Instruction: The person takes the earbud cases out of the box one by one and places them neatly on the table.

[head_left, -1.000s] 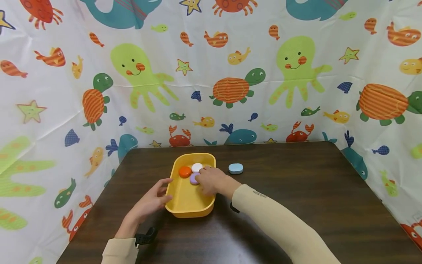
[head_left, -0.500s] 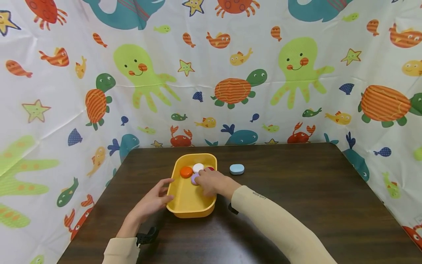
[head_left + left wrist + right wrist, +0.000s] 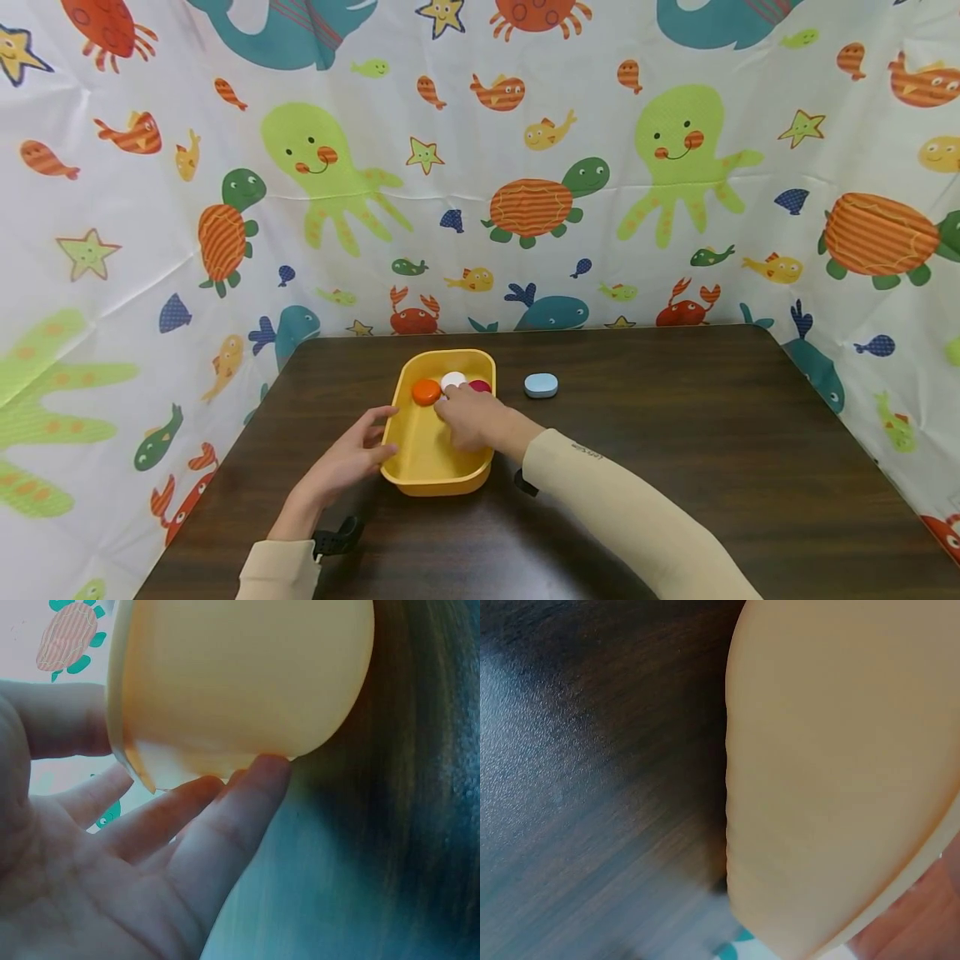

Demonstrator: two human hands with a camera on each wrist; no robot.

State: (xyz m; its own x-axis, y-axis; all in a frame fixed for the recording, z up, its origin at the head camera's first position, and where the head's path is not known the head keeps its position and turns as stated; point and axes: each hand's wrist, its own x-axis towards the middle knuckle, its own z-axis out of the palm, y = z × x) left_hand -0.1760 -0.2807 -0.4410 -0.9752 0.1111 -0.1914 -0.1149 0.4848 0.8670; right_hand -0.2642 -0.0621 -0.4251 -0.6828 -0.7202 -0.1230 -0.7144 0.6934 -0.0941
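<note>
A yellow rectangular box (image 3: pixel 426 460) with rounded corners stands on the dark table. My left hand (image 3: pixel 348 456) rests against its left side, thumb and fingers spread. In the left wrist view, that hand's fingers (image 3: pixel 232 832) touch the box wall from outside. My right hand (image 3: pixel 476 418) reaches over the right rim into the box, its curled fingers on a small purple piece (image 3: pixel 442 399), now mostly hidden. Beside it lie an orange round piece (image 3: pixel 426 392), a white one (image 3: pixel 453 380) and a dark red one (image 3: pixel 481 386). The right wrist view mainly shows the box's outer wall (image 3: pixel 840 750).
A light blue oval piece (image 3: pixel 541 385) lies on the table just right of the box. Dark wooden table (image 3: pixel 675 433) extends to the right. A white cloth (image 3: pixel 450 125) printed with sea animals hangs behind and at the sides.
My right hand has shifted slightly left within the box and now covers most of the purple piece. The dark red piece, hidden at first, shows behind the hand. My left hand stays put.
</note>
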